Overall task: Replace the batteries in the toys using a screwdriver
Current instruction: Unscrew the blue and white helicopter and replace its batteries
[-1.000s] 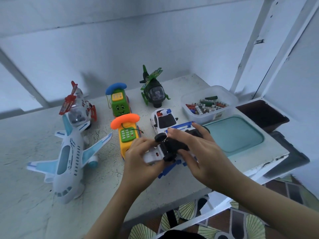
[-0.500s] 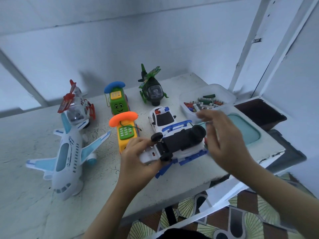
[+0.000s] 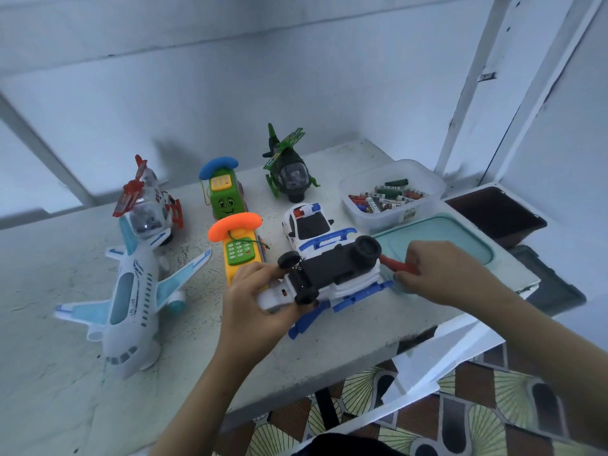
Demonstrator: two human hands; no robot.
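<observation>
A white and blue toy plane [image 3: 332, 274] lies upside down at the table's front, black underside and wheels facing up. My left hand [image 3: 260, 304] grips its nose end. My right hand [image 3: 437, 274] is just right of the toy and pinches a red-handled screwdriver [image 3: 396, 265], whose handle shows between my fingers and the toy's big black wheel. The screwdriver's tip is hidden. A clear tub of batteries [image 3: 391, 199] stands behind my right hand.
Other toys stand behind and to the left: a police car [image 3: 307, 223], an orange phone [image 3: 238, 246], a green phone [image 3: 222, 189], a green helicopter [image 3: 289, 169], a red helicopter [image 3: 148, 205], a large white airplane [image 3: 131, 291]. A teal lid [image 3: 460, 241] lies right, near the table edge.
My right hand left the toy's underside, swung out to the right and now holds the red screwdriver beside the toy. My left hand has kept its grip on the overturned toy.
</observation>
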